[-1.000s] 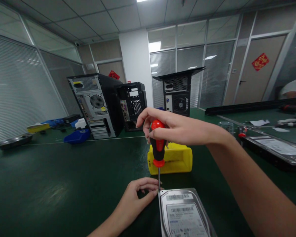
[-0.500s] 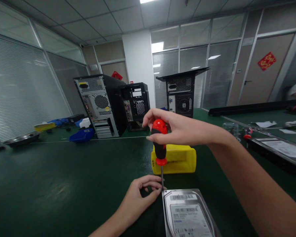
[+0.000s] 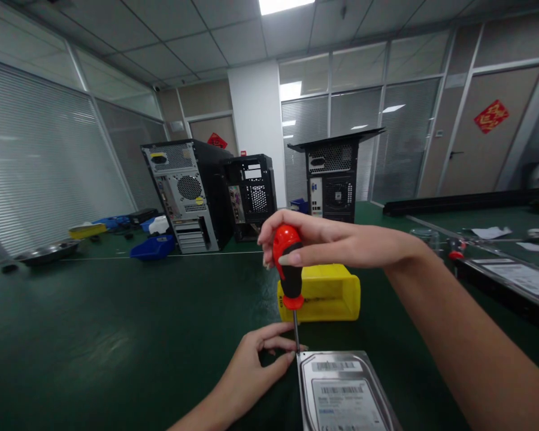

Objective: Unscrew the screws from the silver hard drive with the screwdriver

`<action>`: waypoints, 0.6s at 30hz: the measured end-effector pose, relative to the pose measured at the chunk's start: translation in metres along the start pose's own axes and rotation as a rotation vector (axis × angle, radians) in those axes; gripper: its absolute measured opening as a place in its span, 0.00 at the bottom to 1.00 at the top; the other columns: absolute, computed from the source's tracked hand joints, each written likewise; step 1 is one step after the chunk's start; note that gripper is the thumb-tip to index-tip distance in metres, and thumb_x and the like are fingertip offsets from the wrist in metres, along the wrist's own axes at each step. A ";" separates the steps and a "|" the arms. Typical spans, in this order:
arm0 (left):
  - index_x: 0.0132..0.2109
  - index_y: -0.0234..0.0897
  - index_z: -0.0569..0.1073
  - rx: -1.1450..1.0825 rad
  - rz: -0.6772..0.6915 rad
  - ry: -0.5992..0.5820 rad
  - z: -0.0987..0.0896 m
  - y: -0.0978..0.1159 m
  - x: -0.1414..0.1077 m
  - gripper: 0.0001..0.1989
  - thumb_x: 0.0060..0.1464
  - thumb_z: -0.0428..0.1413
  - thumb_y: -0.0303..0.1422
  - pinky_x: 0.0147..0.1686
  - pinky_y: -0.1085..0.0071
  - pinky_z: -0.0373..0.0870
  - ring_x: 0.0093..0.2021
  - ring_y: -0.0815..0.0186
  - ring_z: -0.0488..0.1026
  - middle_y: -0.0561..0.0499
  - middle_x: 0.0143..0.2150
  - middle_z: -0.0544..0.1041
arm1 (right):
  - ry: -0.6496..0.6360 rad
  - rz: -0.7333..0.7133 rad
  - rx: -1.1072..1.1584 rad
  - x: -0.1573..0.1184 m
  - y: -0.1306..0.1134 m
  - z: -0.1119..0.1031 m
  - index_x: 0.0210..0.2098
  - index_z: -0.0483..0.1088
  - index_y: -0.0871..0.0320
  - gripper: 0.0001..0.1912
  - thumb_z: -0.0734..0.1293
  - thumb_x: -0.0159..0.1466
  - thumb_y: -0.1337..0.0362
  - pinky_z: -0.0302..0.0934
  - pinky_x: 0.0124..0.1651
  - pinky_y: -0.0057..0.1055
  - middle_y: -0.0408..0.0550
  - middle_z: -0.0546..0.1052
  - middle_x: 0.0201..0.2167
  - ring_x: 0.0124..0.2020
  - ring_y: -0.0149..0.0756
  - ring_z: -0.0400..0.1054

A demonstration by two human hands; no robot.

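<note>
At hard drive corner, screwdriver

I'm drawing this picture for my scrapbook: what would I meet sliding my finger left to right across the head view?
Shiny silver metal bowl → blue plastic bin → small black metal computer case with a perforated back → red-and-black screwdriver → flat silver hard drive → flat silver-and-black box with a white label.

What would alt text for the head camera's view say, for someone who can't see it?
A right hand holds a red-and-black screwdriver upright, its tip at a corner of a silver hard drive, the left hand close by. Behind, a yellow bin and three computer cases are on a green table.
</note>
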State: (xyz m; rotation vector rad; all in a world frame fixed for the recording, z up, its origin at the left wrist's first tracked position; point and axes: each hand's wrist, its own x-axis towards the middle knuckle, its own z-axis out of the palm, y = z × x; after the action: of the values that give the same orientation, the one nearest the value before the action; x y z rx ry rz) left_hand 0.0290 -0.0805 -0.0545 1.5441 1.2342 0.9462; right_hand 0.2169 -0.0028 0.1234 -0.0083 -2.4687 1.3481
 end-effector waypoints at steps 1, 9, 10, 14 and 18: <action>0.58 0.29 0.70 0.011 -0.001 0.006 0.000 0.000 0.000 0.26 0.54 0.58 0.36 0.55 0.58 0.66 0.49 0.54 0.79 0.40 0.46 0.83 | 0.011 0.005 -0.022 0.000 -0.001 0.000 0.50 0.61 0.58 0.13 0.63 0.66 0.71 0.63 0.50 0.33 0.46 0.67 0.45 0.47 0.32 0.66; 0.58 0.30 0.70 0.059 -0.009 0.032 0.000 -0.003 0.002 0.27 0.53 0.58 0.36 0.48 0.61 0.65 0.47 0.53 0.79 0.42 0.44 0.83 | 0.110 0.138 -0.152 0.000 -0.005 0.002 0.41 0.67 0.57 0.14 0.69 0.65 0.54 0.63 0.38 0.30 0.41 0.70 0.35 0.36 0.32 0.66; 0.58 0.30 0.70 0.061 -0.010 0.032 0.000 -0.003 0.002 0.26 0.53 0.58 0.37 0.48 0.61 0.65 0.47 0.53 0.79 0.42 0.43 0.83 | 0.125 0.146 -0.167 0.001 -0.004 0.002 0.42 0.67 0.57 0.14 0.69 0.65 0.54 0.64 0.38 0.30 0.41 0.70 0.36 0.36 0.32 0.66; 0.58 0.31 0.70 0.052 -0.012 0.028 -0.001 -0.004 0.004 0.26 0.53 0.59 0.37 0.49 0.62 0.65 0.47 0.54 0.79 0.43 0.43 0.84 | 0.163 0.128 -0.173 0.000 -0.002 0.000 0.50 0.65 0.57 0.16 0.69 0.65 0.60 0.65 0.43 0.29 0.43 0.69 0.42 0.42 0.32 0.67; 0.58 0.31 0.70 0.045 -0.017 0.028 -0.001 -0.003 0.004 0.27 0.53 0.58 0.38 0.48 0.62 0.65 0.47 0.54 0.78 0.42 0.43 0.83 | 0.114 0.055 -0.060 -0.004 0.000 -0.005 0.56 0.60 0.59 0.19 0.65 0.66 0.69 0.66 0.49 0.31 0.44 0.70 0.43 0.45 0.31 0.69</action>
State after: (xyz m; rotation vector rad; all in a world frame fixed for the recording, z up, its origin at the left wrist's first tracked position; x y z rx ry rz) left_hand 0.0285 -0.0764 -0.0569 1.5580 1.2947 0.9373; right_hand 0.2223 0.0002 0.1247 -0.1637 -2.4290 1.2583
